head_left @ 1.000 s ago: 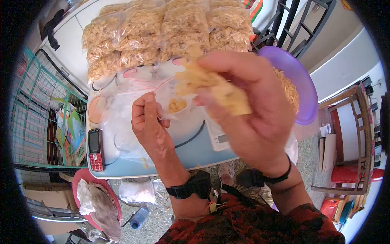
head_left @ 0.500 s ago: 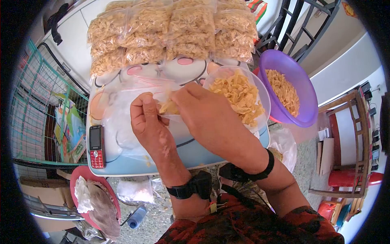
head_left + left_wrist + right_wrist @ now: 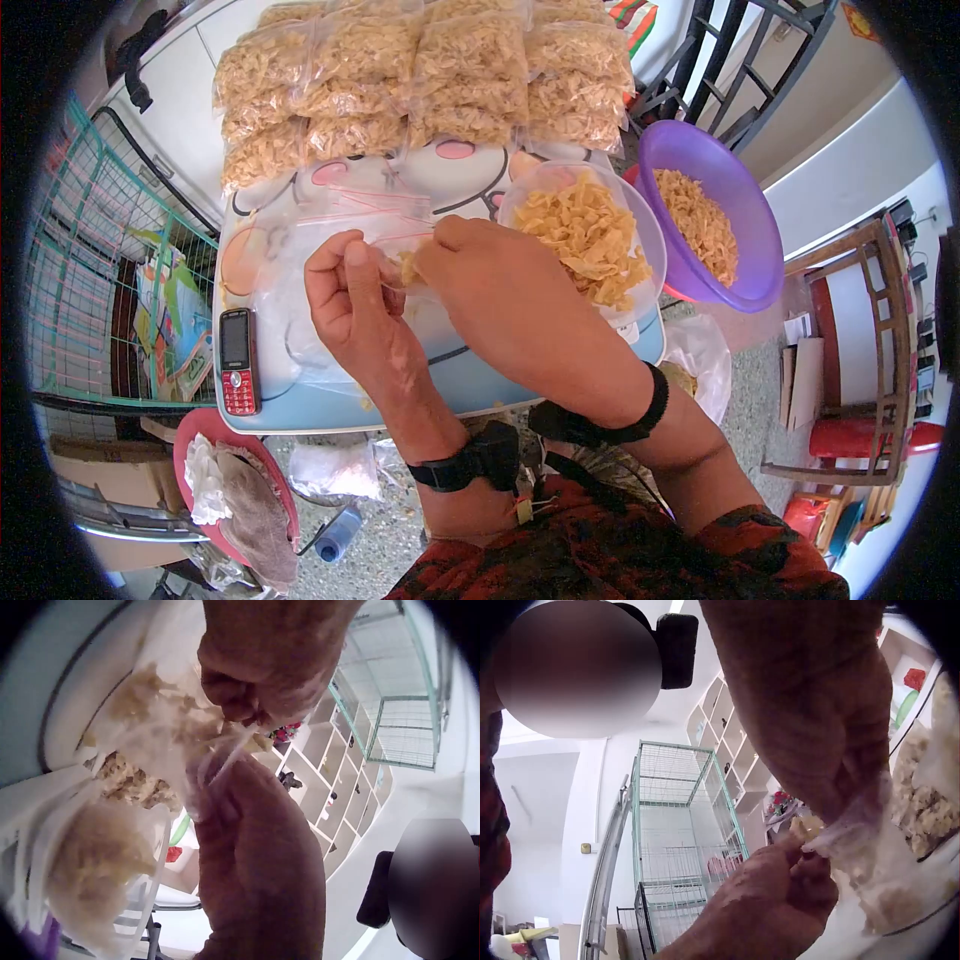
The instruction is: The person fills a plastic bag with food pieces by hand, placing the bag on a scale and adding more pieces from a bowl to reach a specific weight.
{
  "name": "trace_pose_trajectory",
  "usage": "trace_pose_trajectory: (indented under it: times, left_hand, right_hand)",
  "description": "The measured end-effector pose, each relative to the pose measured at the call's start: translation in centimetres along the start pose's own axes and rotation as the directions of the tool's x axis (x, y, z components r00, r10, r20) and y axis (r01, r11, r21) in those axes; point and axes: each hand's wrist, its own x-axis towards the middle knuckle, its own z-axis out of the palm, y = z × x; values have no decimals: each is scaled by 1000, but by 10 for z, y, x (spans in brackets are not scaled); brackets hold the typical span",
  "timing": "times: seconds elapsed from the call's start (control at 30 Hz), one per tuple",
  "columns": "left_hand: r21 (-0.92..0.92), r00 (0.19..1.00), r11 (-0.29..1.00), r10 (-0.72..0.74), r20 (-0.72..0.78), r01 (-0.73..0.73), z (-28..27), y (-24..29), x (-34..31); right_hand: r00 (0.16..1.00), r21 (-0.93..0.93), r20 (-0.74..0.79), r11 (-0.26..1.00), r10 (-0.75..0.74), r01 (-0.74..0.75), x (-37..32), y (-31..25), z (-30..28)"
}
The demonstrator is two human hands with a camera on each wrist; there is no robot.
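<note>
While left hand point(image 3: 355, 305) pinches bag point(image 3: 864, 851), right hand point(image 3: 515, 300) angled inward — clamped on its edge.

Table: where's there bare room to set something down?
On the blue front edge: a strip between the phone and left forearm, and a patch between the forearms. Crowded: the back with filled bags, the right with a bowl, the middle with plastic, left hand and right hand.
</note>
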Motion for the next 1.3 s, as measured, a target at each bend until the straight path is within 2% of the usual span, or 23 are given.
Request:
trace_pose_trajectory:
  times: [0.07, 0.17, 0.27, 0.37, 0.47, 0.57, 0.67, 0.77, 0.87, 0.97, 1.07, 1.13, 1.23, 1.27, 1.3]
  left_hand:
    - [-49, 997, 996, 73, 40, -71, 0, 1, -2]
    - [56, 995, 997, 60, -84, -56, 5, 5, -2]
    - [62, 992, 997, 49, -116, -42, -1, 2, 3]
    - [36, 995, 998, 60, -81, -57, -2, 2, 3]
    - [-39, 994, 996, 82, -77, -86, 4, 5, -1]
    - [-26, 994, 995, 99, -39, -100, -3, 1, 0]
    - [-44, 996, 995, 86, -27, -87, -11, 1, 4]
    - [-27, 993, 998, 53, -106, -56, -4, 4, 4]
    - [-28, 998, 998, -60, -15, 60, 5, 15, -3]
    - [37, 988, 990, -140, 63, 137, -10, -1, 4]
    - [56, 995, 993, -104, 3, 104, -12, -6, 5]
    - [-12, 997, 999, -53, -60, 52, -9, -2, 6]
    - [-66, 981, 994, 74, -179, -87, -12, 6, 6]
    - [-74, 968, 987, 120, -219, -139, -12, 7, 6]
    - [-37, 968, 992, 108, -228, -119, -10, 9, 5]
  right_hand:
    - [996, -25, 54, 997, 75, -74, 4, -6, -1]
    - [990, -33, 40, 990, 137, -135, 6, -11, -2]
    - [985, 94, 73, 982, 155, -162, 7, -12, -5]
    - [992, 159, 91, 985, -87, 72, -1, -7, 4]
    - [983, 31, 153, 994, -105, 101, -1, -5, 9]
    - [973, -118, 190, 981, -130, 154, -1, -5, 13]
    - [985, -115, 63, 979, -164, 170, -2, -9, 15]
    - [979, -108, -2, 973, -204, 203, 0, -10, 14]
    - [950, -138, -180, 963, -255, 233, 3, -8, 10]
    - [966, -108, -113, 969, -232, 220, -3, -6, 10]
    - [934, -16, -180, 951, -308, 310, -12, -1, -2]
    - [916, -73, -252, 950, -313, 305, -21, 16, -18]
    - [961, -198, -199, 968, -192, 153, -45, 41, -64]
    - [980, -173, -197, 985, -35, 1, -55, 51, -73]
    - [974, -150, -192, 977, 124, -154, -63, 59, -80]
